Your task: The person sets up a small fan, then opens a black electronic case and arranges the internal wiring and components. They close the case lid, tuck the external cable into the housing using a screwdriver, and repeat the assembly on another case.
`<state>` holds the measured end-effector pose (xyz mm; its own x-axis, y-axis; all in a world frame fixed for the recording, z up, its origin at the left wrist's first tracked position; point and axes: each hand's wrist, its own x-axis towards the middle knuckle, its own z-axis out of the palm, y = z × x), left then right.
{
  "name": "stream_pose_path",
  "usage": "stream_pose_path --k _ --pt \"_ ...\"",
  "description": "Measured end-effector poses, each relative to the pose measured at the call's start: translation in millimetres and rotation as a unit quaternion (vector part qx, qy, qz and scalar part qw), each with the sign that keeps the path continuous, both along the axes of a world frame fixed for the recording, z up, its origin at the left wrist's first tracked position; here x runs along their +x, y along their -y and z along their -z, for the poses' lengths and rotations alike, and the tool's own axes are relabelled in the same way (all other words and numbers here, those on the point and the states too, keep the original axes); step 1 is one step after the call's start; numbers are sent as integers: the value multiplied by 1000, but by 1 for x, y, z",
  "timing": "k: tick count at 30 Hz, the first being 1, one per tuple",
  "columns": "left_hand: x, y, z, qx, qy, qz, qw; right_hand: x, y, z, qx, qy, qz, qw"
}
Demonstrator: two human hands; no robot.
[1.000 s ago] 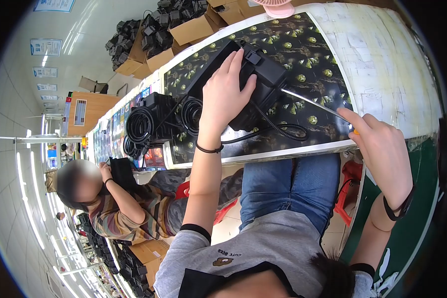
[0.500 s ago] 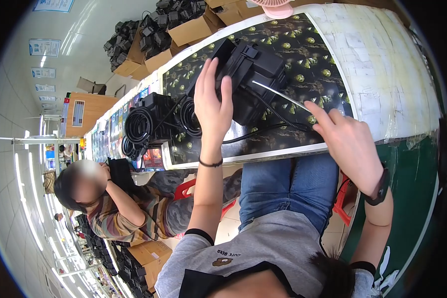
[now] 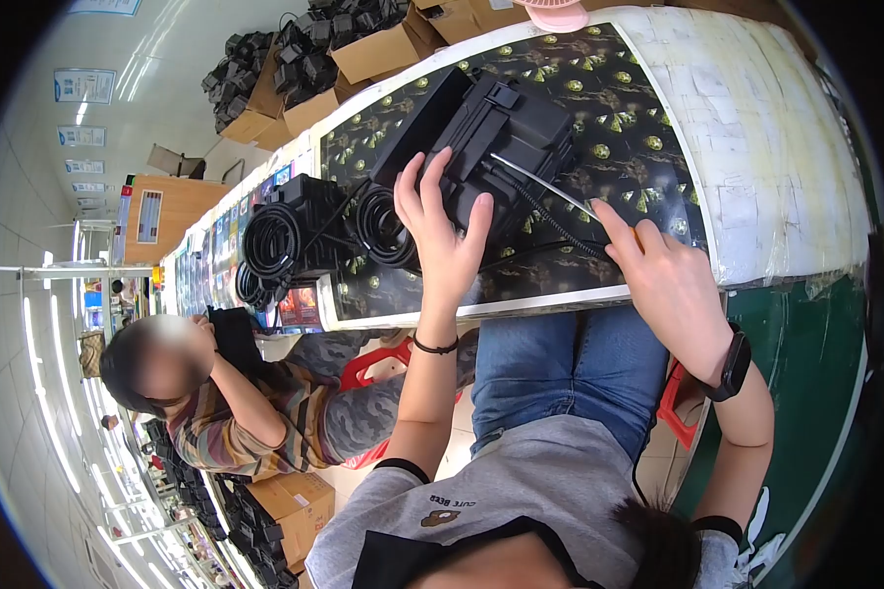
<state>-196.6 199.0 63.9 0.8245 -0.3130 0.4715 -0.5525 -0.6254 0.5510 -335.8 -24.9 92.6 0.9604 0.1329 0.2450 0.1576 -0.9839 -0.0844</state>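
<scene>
A black plastic box-shaped device (image 3: 530,123) lies on the dark patterned mat, with a flat black panel (image 3: 417,128) along its left side. My left hand (image 3: 442,236) is over the device's near left edge, fingers spread and grasping nothing; whether the fingertips touch it I cannot tell. My right hand (image 3: 658,280) is closed around a slim silvery metal tool (image 3: 545,184), whose handle end is hidden in my fingers. The tool's tip points at the device's near face. A coiled black cord (image 3: 535,208) runs from the device toward my right hand.
Looped black cables (image 3: 378,226) and another black device (image 3: 314,211) lie to the left on the table. A co-worker (image 3: 236,393) sits at the left. Cardboard boxes (image 3: 388,54) and piled black devices (image 3: 236,83) stand beyond the table. A pink fan base (image 3: 555,15) is at the far edge.
My left hand has moved down and right, its fingers now more spread. My right hand and the metal tool have shifted slightly left, and the device appears turned slightly.
</scene>
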Motion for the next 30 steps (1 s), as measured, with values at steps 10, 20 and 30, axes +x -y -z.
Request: stream_pose_path --k 10,20,30 --pt "4 -1 2 -61 -16 20 998 0 -17 9 -157 71 29 985" --pt "6 -14 -3 -65 5 54 996 8 -14 23 226 11 -28 974" --pt "-1 -9 7 -97 36 -14 995 0 4 -12 265 -78 -20 961"
